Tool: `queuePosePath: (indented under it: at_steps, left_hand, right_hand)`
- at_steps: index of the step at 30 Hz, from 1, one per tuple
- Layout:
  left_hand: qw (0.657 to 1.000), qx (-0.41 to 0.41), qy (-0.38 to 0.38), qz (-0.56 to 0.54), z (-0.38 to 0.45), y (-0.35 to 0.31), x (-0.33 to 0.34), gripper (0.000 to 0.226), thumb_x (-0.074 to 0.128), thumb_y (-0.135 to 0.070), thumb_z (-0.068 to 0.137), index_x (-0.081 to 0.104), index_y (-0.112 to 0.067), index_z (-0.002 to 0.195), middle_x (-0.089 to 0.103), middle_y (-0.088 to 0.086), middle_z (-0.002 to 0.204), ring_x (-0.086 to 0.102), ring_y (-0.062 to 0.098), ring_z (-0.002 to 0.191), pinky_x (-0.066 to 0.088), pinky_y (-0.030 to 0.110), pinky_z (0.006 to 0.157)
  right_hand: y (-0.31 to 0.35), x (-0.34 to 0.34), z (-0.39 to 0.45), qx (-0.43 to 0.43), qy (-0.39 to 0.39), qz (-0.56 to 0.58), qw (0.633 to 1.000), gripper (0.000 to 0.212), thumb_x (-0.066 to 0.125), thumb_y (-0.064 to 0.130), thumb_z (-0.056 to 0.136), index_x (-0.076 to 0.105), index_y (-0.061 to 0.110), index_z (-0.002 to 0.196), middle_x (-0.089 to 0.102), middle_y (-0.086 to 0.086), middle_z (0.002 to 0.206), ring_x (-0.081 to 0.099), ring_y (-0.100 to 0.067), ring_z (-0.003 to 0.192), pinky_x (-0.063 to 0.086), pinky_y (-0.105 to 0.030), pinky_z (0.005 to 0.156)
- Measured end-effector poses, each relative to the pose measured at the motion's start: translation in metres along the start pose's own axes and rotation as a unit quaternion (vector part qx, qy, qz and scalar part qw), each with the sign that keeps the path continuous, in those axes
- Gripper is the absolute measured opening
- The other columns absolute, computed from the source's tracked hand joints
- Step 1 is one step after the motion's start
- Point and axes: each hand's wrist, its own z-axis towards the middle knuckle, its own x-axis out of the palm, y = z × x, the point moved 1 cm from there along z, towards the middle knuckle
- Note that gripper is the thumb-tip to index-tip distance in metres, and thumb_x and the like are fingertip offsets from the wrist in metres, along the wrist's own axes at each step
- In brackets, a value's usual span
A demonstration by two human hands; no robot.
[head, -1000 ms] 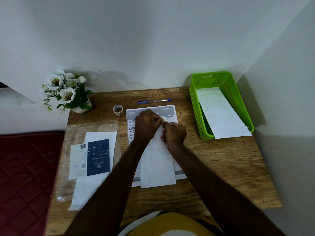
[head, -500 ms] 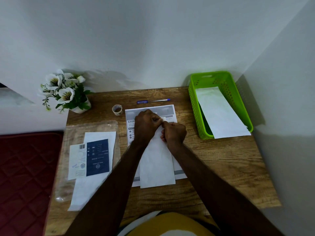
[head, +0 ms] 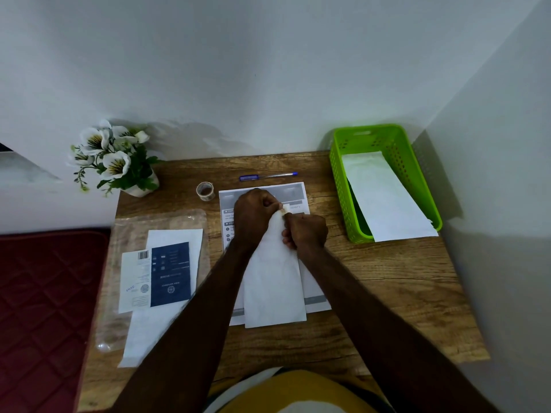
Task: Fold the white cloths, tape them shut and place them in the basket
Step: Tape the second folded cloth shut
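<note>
A folded white cloth [head: 272,287] lies lengthwise on a printed sheet [head: 317,299] in the middle of the wooden table. My left hand [head: 253,216] and my right hand [head: 305,234] meet at the cloth's far end, both with curled fingers. Between their fingertips they pinch a small pale strip of tape [head: 284,208] at the cloth's top edge. A small tape roll [head: 205,191] stands just left of the sheet. The green basket [head: 343,186] sits at the back right with another folded white cloth [head: 384,198] lying in it, overhanging its front rim.
A blue pen [head: 267,176] lies behind the sheet. A pot of white flowers [head: 116,162] stands at the back left. A clear plastic bag [head: 125,234] with white cloth and a dark blue card [head: 170,274] lies at the left. Walls close the back and right.
Both hands stay at the cloth's far end with only slight finger shifts. The tape strip shows a little more between the fingertips than half a second ago.
</note>
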Motion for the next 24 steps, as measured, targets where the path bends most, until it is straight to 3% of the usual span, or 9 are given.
queuePosePath:
  at_steps: [4,7,9,11,12,14,16,19,24]
  left_hand:
    - [1.000,-0.022,-0.008,-0.014,0.003,0.001,0.000,0.008,0.079,-0.022,0.088,0.080,-0.014,0.088,0.077,-0.001,0.092,0.061,0.004,0.082,0.049,0.026,0.086]
    - [1.000,-0.008,0.003,-0.020,0.003,0.005,-0.003,0.009,0.077,-0.020,0.090,0.080,-0.013,0.093,0.077,0.001,0.098,0.062,0.006,0.087,0.051,0.029,0.091]
    - [1.000,0.013,0.007,-0.022,-0.001,0.008,-0.006,0.009,0.074,-0.019,0.092,0.080,-0.013,0.096,0.077,0.002,0.101,0.063,0.007,0.092,0.050,0.028,0.093]
    - [0.998,0.054,0.010,-0.002,-0.008,0.010,-0.008,0.012,0.071,-0.018,0.095,0.078,-0.012,0.102,0.075,0.004,0.107,0.061,0.007,0.097,0.044,0.022,0.093]
    - [0.997,0.079,0.010,0.013,-0.012,0.012,-0.008,0.013,0.070,-0.017,0.096,0.078,-0.011,0.105,0.075,0.006,0.110,0.062,0.010,0.100,0.041,0.022,0.095]
    - [0.991,0.123,0.000,0.044,-0.022,0.014,-0.010,0.017,0.068,-0.012,0.096,0.076,-0.008,0.110,0.074,0.010,0.114,0.066,0.022,0.107,0.043,0.029,0.100]
    - [0.986,0.153,-0.014,0.069,-0.030,0.017,-0.009,0.020,0.068,-0.007,0.095,0.075,-0.005,0.113,0.074,0.015,0.116,0.068,0.032,0.111,0.045,0.037,0.104]
    - [0.985,0.151,-0.016,0.087,-0.040,0.020,-0.009,0.024,0.066,-0.005,0.095,0.073,-0.003,0.118,0.072,0.017,0.122,0.067,0.035,0.115,0.045,0.042,0.106]
    - [0.970,0.190,-0.050,0.145,-0.051,0.030,-0.010,0.025,0.073,-0.004,0.091,0.075,-0.004,0.115,0.074,0.015,0.119,0.069,0.035,0.114,0.047,0.049,0.105]
  right_hand:
    - [-0.001,-0.009,0.001,-0.010,0.029,-0.045,0.999,0.034,0.079,0.030,0.088,0.071,0.002,0.071,0.069,-0.006,0.054,0.060,-0.012,0.036,0.042,-0.019,0.037]
    - [-0.006,-0.016,-0.009,-0.116,-0.013,-0.088,0.989,0.021,0.075,0.026,0.089,0.070,0.011,0.076,0.071,-0.001,0.062,0.066,-0.014,0.049,0.050,-0.025,0.050]
    - [-0.011,-0.023,-0.019,-0.291,-0.094,-0.192,0.933,0.012,0.072,0.025,0.091,0.074,0.016,0.084,0.074,0.001,0.076,0.068,-0.016,0.067,0.046,-0.024,0.060]
    - [-0.018,-0.028,-0.024,-0.462,-0.140,-0.271,0.833,0.014,0.069,0.017,0.092,0.078,0.013,0.103,0.078,-0.004,0.097,0.072,-0.021,0.089,0.053,-0.026,0.070]
    - [-0.023,-0.028,-0.023,-0.520,-0.122,-0.288,0.795,0.024,0.067,0.013,0.093,0.076,0.010,0.114,0.077,-0.009,0.110,0.072,-0.025,0.105,0.057,-0.032,0.082]
    - [-0.030,-0.027,-0.018,-0.575,-0.050,-0.323,0.750,0.038,0.062,0.011,0.095,0.066,0.005,0.133,0.068,-0.015,0.133,0.057,-0.032,0.134,0.050,-0.045,0.104]
    - [-0.035,-0.025,-0.015,-0.550,0.024,-0.397,0.734,0.049,0.053,0.021,0.103,0.049,0.008,0.150,0.047,-0.014,0.155,0.034,-0.031,0.151,0.034,-0.057,0.118]
    - [-0.041,-0.020,-0.010,-0.465,0.074,-0.491,0.733,0.062,0.029,0.045,0.109,0.017,0.017,0.163,0.014,-0.004,0.171,0.004,-0.021,0.159,0.011,-0.055,0.125]
    - [-0.046,-0.015,-0.010,-0.435,0.051,-0.488,0.755,0.072,0.027,0.055,0.106,0.013,0.014,0.163,0.011,-0.004,0.172,0.004,-0.020,0.159,0.003,-0.053,0.127]
